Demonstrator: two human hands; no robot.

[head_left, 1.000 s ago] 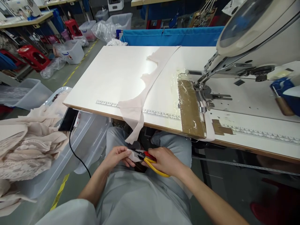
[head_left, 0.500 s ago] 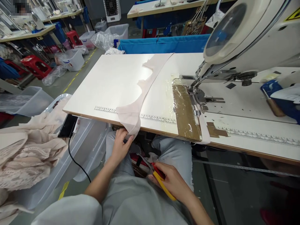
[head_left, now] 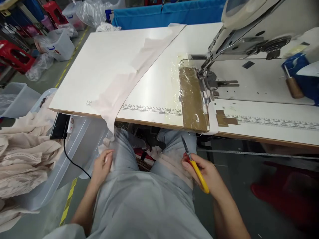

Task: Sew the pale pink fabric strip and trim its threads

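A long strip of pale pink fabric (head_left: pixel 124 78) lies slantwise across the white sewing table (head_left: pixel 99 63) and hangs over its front edge. My left hand (head_left: pixel 101 166) is below the table by my left thigh, closed on the hanging end of that strip, which is blurred by motion. My right hand (head_left: pixel 203 172) rests over my right thigh and grips yellow-handled thread snips (head_left: pixel 195 166), blades pointing up toward the table edge. The sewing machine (head_left: pixel 249 36) stands on the right of the table.
A clear plastic bin (head_left: pixel 62 159) holding a heap of beige lace fabric (head_left: pixel 22 159) stands at my left, with a black cable running over it. Brown tape patches and a printed ruler mark the table's front. Red stools and plastic tubs stand on the floor beyond.
My left hand has pulled the fabric strip down and to the left, dragging it across the table. My right hand moved right and up with the snips. The view tilted downward.
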